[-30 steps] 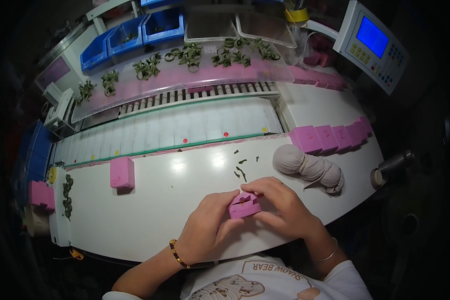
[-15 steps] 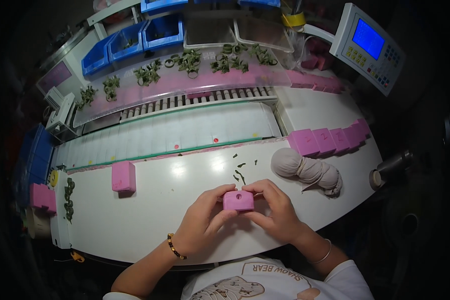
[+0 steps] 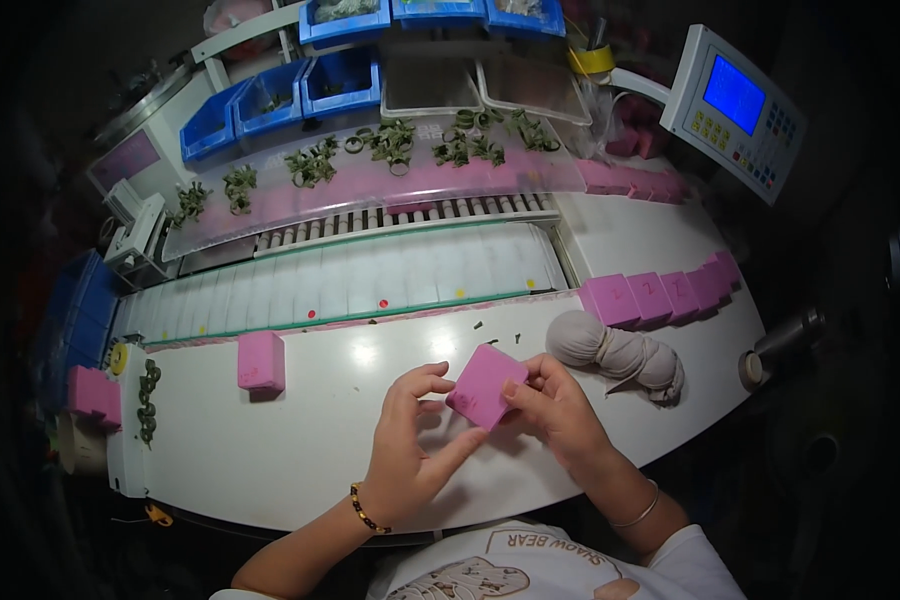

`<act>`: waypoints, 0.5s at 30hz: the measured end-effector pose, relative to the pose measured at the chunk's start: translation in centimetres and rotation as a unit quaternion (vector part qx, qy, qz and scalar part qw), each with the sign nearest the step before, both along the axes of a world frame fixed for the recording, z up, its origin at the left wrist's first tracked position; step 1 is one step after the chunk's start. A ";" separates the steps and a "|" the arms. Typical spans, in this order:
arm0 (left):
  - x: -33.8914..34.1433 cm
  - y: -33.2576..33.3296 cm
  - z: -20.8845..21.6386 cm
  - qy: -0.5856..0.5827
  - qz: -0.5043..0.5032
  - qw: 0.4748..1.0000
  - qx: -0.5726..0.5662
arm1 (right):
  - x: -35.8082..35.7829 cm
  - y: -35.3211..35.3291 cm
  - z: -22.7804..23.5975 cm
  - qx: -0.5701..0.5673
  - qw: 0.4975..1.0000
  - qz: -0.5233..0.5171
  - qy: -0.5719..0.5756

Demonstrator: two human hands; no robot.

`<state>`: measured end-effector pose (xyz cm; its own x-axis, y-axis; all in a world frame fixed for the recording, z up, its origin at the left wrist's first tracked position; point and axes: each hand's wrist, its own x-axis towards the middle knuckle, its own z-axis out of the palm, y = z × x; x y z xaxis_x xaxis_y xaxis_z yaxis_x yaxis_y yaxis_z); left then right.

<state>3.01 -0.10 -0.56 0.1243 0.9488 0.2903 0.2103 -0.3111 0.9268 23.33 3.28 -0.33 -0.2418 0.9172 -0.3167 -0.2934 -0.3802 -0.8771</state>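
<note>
A pink block (image 3: pixel 484 388), probably a rubber mould, is held tilted cornerwise above the white table. Its right side is gripped between the thumb and fingers of my right hand (image 3: pixel 560 415). On its left my left hand (image 3: pixel 410 430) is spread, fingers and thumb apart, the thumb tip close to the block's lower corner; I cannot tell whether it touches. Small dark green scraps (image 3: pixel 478 324) lie just beyond the block. To the right of them rests a bundled grey cloth (image 3: pixel 615 355).
Another pink block (image 3: pixel 261 361) stands on the table at left. A row of pink blocks (image 3: pixel 660 300) lines the right. Green wax-like pieces (image 3: pixel 395 145) lie on a clear shelf over a roller conveyor (image 3: pixel 390 217). A control panel (image 3: pixel 735 110) and blue bins (image 3: pixel 340 82) stand behind.
The pink block has turned from its holed narrow end to a broad face, tilted cornerwise. My left hand has loosened and spread away; my right keeps hold. The view has shifted slightly.
</note>
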 end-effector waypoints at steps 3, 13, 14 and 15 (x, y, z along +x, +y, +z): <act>1.0 0.3 -0.5 0.035 -0.003 0.999 0.037 | -1.1 -0.9 0.3 0.089 0.995 -0.011 -0.034; 1.1 0.2 -2.4 -0.137 -0.052 0.989 0.011 | -2.3 -2.2 1.7 0.452 0.839 -0.028 -0.301; 1.1 0.2 -2.3 -0.131 -0.055 0.990 0.013 | -2.3 -2.2 1.7 0.466 0.826 -0.027 -0.315; 1.0 0.3 -2.3 -0.125 -0.056 0.990 0.016 | -2.3 -2.2 1.8 0.468 0.826 -0.026 -0.313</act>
